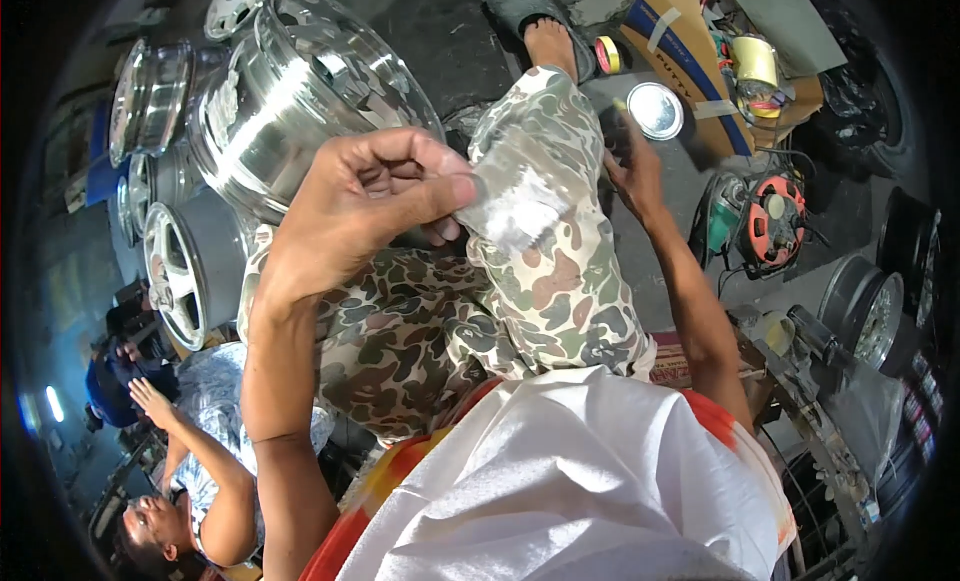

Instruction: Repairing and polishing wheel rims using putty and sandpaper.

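Observation:
My left hand (370, 196) is closed, pinching between thumb and fingertips the edge of a thin, greyish, see-through flat piece (522, 196) with a bright white patch on it. The piece is held above my camouflage-trousered knee (545, 271). Beyond the right side of that leg, my right hand (637, 171) reaches down near a round, shiny tin lid or can top (656, 112). Its fingers are blurred and dark, with a small yellowish tip beside them, so I cannot tell whether it holds anything. Left of my left hand, a large polished wheel rim (245, 121) lies tilted against my other leg.
More rims (180, 271) crowd the left side. At the far right are a cardboard box (690, 71) of supplies, a tape roll (607, 55), a red-and-green corded power tool (770, 219) and another rim (865, 306). Another person (205, 481) is at the lower left.

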